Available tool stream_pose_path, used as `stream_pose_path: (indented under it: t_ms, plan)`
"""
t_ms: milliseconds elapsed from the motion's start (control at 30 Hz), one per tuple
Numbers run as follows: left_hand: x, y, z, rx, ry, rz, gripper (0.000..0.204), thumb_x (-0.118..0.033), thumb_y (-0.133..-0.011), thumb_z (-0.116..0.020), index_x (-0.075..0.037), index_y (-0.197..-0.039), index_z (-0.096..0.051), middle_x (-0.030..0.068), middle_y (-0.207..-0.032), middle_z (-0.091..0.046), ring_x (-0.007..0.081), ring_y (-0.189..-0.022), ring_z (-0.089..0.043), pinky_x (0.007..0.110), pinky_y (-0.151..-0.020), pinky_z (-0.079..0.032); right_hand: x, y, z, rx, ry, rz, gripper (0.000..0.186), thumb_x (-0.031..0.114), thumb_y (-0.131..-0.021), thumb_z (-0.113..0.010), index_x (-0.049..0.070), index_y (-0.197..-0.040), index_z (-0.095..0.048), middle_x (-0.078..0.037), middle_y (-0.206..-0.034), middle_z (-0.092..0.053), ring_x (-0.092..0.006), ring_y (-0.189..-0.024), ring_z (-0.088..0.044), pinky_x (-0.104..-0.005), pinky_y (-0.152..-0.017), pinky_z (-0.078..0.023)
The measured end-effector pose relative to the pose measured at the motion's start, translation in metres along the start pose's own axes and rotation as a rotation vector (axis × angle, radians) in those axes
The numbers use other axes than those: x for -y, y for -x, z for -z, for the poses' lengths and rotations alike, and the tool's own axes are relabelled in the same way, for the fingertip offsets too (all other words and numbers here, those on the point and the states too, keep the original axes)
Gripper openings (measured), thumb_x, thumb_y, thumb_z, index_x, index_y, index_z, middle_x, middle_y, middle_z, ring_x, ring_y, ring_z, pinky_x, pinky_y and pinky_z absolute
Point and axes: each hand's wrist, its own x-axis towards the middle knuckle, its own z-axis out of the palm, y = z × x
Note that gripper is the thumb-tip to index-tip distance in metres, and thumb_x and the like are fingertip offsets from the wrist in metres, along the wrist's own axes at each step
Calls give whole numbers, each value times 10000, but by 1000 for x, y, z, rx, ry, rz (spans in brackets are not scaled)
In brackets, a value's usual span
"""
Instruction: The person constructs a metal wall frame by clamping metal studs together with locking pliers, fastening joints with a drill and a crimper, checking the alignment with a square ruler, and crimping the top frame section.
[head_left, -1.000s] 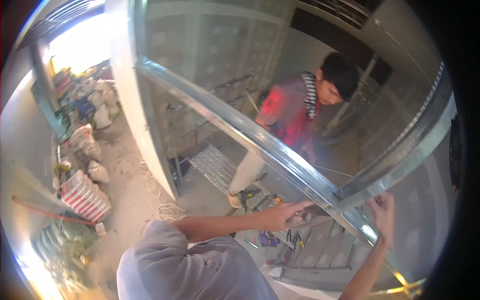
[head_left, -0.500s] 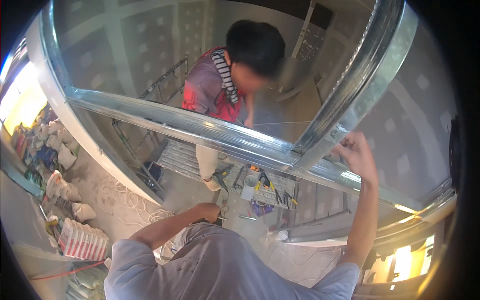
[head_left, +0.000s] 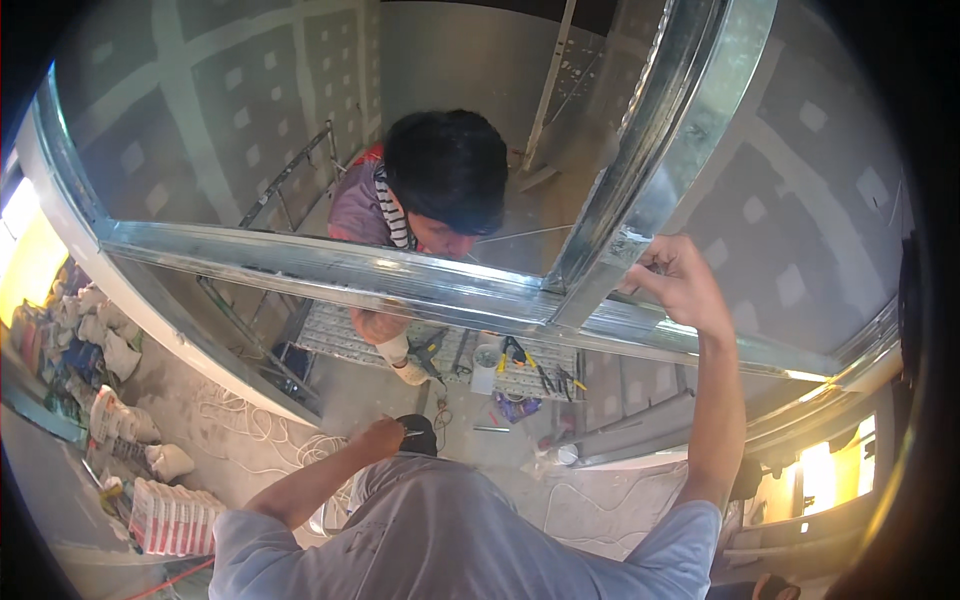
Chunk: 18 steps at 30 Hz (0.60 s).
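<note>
My right hand point(head_left: 680, 285) is raised beside an upright galvanized metal stud point(head_left: 615, 260), just above where it meets a horizontal metal track point(head_left: 380, 280). Its fingers are curled and pinched against the stud's edge; whatever lies between them is hidden. Down at my waist, my left hand point(head_left: 380, 438) is closed, and a thin shiny metal piece point(head_left: 413, 433) sticks out of it; the rest is covered by the fingers. Beyond the track, a co-worker point(head_left: 445, 170) with a striped cloth at the neck bends forward, head low over the track.
Below, a perforated metal platform point(head_left: 345, 335) carries a cordless drill point(head_left: 430, 350), a pale bucket point(head_left: 485, 370) and yellow-handled tools point(head_left: 515, 350). White cable point(head_left: 250, 425) lies coiled on the floor. Sacks point(head_left: 105, 340) and a red-and-white stack point(head_left: 175, 518) stand left.
The co-worker has bent lower toward the track. My view has shifted, so the frame appears farther left and lower. My right hand stays at the stud; my left stays by my waist.
</note>
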Motion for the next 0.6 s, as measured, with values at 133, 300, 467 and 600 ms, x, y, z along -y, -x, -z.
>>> stream_pose_path:
  t_ms: [133, 300, 467, 600]
  plan:
    - [0, -3, -2, 69, -90, 25, 225, -79, -847, -617, 54, -994, -724, 252, -1037, -681, 411, -956, -695, 522, -854, -570, 4, 1, 1, 6, 25, -8, 198, 96, -929, -738, -89, -876, -693, -122, -781, -736, -130, -748, -707, -269, -681, -558]
    - [-8, -8, -4, -203, 140, -105, 216, -70, -854, -653, 39, -1040, -654, 238, -1014, -661, 401, -988, -671, 469, -875, -552, 9, 2, -1, -6, 48, -38, 209, 97, -927, -739, -93, -857, -686, -123, -780, -737, -134, -759, -715, -272, -679, -564]
    - [-85, -29, 54, -298, 1074, -254, 270, -168, -946, -703, 13, -1124, -610, 151, -1148, -668, 296, -1008, -656, 421, -874, -497, 7, 7, -1, -27, 62, -36, 223, 107, -923, -741, -93, -845, -681, -119, -773, -732, -136, -735, -709, -274, -666, -559]
    - [-144, -45, 96, -232, 1775, -565, 168, -116, -990, -636, -28, -1132, -615, 147, -1309, -628, 267, -1200, -618, 404, -989, -480, 9, 2, -1, -6, 63, -29, 216, 112, -929, -737, -87, -859, -689, -101, -754, -717, -130, -723, -699, -274, -668, -554]
